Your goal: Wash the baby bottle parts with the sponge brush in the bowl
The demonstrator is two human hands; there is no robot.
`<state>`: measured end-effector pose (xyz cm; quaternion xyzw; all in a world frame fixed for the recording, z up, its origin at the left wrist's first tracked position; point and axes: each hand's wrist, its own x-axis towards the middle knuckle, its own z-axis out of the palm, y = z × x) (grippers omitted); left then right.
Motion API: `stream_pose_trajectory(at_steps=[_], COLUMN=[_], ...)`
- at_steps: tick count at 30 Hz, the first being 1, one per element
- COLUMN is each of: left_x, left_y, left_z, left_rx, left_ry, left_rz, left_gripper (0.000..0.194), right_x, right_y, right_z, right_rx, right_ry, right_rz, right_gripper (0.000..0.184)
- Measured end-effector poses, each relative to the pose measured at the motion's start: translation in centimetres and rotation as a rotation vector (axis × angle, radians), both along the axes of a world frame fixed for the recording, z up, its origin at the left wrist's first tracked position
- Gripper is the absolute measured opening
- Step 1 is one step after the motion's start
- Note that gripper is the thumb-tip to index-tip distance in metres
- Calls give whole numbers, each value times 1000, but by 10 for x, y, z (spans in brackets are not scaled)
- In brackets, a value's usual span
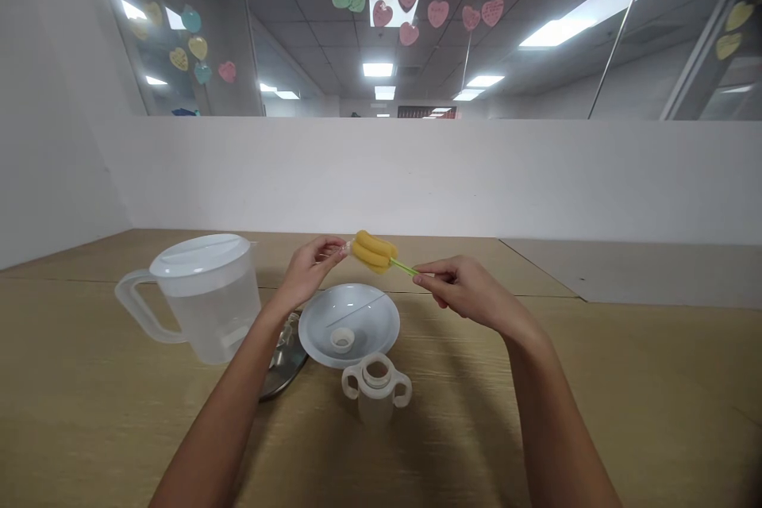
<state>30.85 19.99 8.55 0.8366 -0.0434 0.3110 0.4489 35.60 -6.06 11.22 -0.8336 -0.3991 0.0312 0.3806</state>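
Observation:
Above the table I hold a yellow sponge brush (373, 252) between both hands. My right hand (461, 289) pinches its thin green handle. My left hand (313, 263) has its fingers closed on the far tip of the sponge, where a small clear piece shows. Below them a white bowl (351, 317) holds a small round cap (343, 340) and a thin straw. In front of the bowl stands a translucent two-handled cup (376, 389) with its top open.
A clear lidded pitcher (199, 294) with water stands at the left. A metal lid or plate (284, 365) lies partly under my left forearm. The table is light wood, with a white partition wall behind it.

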Motion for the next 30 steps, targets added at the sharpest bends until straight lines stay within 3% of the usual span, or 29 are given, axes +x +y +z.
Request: stream_pose_trajectory(at_steps=[13, 17, 23, 30], left_x=[-7, -9, -10, -15], left_y=[-1, -1, -8, -13], left_z=[7, 8, 8, 12], left_rx=[112, 102, 92, 165], left_ry=[-46, -42, -25, -80], left_rz=[310, 281, 159, 184], left_gripper=[43, 43, 39, 32], right_x=[-2, -3, -5, -6], right_y=[-4, -2, 1, 2], right_z=[2, 2, 1, 0], right_rx=[-67, -9, 30, 6], right_ry=[-69, -104, -132, -185], right_rz=[-5, -108, -107, -126], right_gripper=[33, 31, 30, 31])
